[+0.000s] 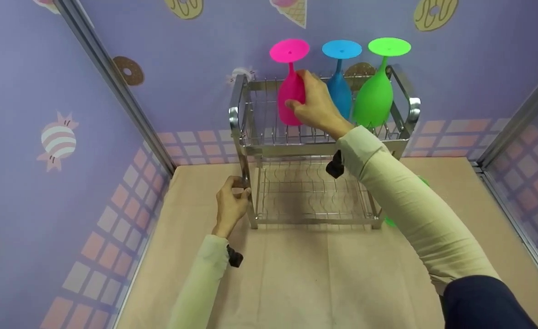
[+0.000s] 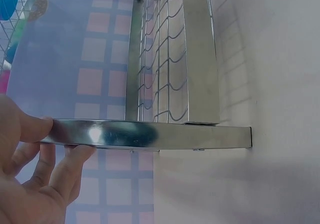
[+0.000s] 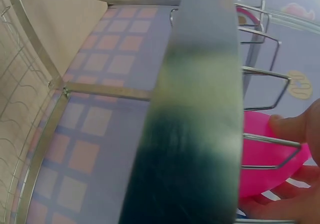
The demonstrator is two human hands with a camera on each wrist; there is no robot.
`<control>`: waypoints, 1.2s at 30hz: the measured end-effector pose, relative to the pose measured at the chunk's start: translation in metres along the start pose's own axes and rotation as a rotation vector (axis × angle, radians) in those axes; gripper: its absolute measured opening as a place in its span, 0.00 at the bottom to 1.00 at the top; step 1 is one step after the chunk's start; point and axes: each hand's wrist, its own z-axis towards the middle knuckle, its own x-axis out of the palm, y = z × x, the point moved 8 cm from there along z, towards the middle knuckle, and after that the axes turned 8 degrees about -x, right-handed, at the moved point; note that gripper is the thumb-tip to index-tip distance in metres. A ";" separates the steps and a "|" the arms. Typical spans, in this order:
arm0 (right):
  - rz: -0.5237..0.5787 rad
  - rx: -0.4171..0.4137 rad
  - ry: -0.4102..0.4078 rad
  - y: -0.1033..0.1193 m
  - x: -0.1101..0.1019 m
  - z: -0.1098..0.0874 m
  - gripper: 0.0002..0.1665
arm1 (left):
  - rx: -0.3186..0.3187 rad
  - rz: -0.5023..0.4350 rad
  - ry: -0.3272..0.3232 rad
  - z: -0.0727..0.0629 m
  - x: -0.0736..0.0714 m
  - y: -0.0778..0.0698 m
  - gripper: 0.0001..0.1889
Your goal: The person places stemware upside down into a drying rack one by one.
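A two-tier metal dish rack (image 1: 296,150) stands against the back wall. On its upper tier my right hand (image 1: 316,103) grips the bowl of a pink goblet (image 1: 288,98), which is upside down with its round foot on top. Beside it, also inverted, are a blue goblet (image 1: 340,91) and a green goblet (image 1: 375,100). My left hand (image 1: 232,203) pinches the rack's left front post (image 2: 115,134) between thumb and fingers. In the right wrist view, a wide metal bar hides part of the pink goblet (image 3: 265,154).
The lower wire tier (image 1: 314,192) sits low over the beige cloth (image 1: 291,274). Bits of something green (image 1: 390,222) show on the cloth to the right of the rack, mostly behind my right sleeve. Patterned walls (image 1: 90,151) enclose the left, back and right.
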 end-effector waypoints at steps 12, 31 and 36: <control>-0.072 -0.052 0.009 0.002 0.005 0.000 0.40 | 0.010 -0.022 0.015 0.000 0.001 0.001 0.14; -0.099 -0.061 -0.037 0.009 -0.001 -0.007 0.38 | -0.002 -0.015 0.006 0.000 0.001 0.000 0.14; -0.103 -0.092 -0.051 0.016 -0.007 -0.018 0.39 | -0.005 -0.013 0.010 0.000 0.002 0.000 0.14</control>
